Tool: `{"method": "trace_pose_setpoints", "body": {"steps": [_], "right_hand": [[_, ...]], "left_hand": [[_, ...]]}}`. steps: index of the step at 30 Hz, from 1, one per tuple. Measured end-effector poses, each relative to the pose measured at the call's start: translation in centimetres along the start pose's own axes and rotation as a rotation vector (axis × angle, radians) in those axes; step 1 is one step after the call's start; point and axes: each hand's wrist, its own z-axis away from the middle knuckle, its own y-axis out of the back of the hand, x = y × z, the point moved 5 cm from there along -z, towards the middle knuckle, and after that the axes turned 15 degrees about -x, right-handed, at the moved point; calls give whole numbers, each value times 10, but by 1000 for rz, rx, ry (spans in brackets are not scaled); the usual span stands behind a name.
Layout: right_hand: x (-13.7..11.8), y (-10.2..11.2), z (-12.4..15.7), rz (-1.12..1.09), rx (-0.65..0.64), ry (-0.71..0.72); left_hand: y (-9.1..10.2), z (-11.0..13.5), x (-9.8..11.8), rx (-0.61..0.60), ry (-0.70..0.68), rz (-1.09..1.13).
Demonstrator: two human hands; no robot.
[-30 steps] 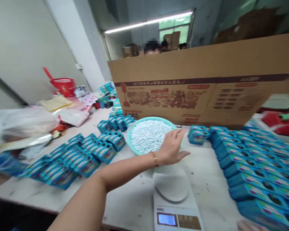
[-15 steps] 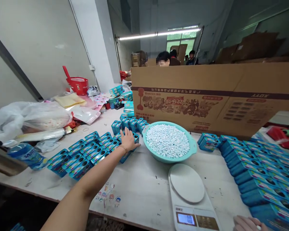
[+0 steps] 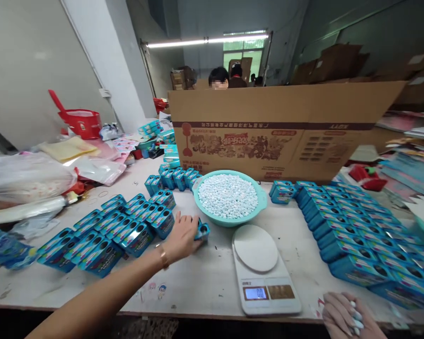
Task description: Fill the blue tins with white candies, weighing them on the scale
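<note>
The left hand (image 3: 183, 235) has drawn back from the rows of blue tins (image 3: 127, 226) and now closes its grip on one tin (image 3: 202, 230), just off the bench (image 3: 205, 278), between the rows and the scale (image 3: 261, 268). The right hand (image 3: 344, 314) rests curled at the bench edge, holding nothing visible. The bowl (image 3: 229, 197) of pellets sits just behind.

My feed is evenly bright, lit mainly by a ceiling tube light (image 3: 207, 41) far beyond my left hand (image 3: 183, 235). Shadows stay soft. Edges bow with wide-angle distortion, and my right hand (image 3: 346, 315) smears slightly at the frame's bottom.
</note>
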Motion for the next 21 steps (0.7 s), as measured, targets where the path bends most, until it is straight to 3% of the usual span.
{"method": "trace_pose_setpoints", "body": {"steps": [3, 6, 9, 13, 17, 21], "right_hand": [[1, 4, 0, -9, -19, 12], [1, 7, 0, -45, -24, 35], [-1, 4, 1, -74, -88, 55], [-7, 3, 7, -144, -91, 104], [-15, 3, 7, -175, -78, 108], [-14, -2, -3, -171, -72, 69]], "left_hand": [[7, 29, 40, -67, -205, 189], [32, 33, 79, -43, -366, 344], [50, 9, 115, -26, -472, 424], [44, -36, 151, -60, -510, 400], [43, -49, 155, 36, -492, 401], [66, -13, 133, 70, -569, 478]]}}
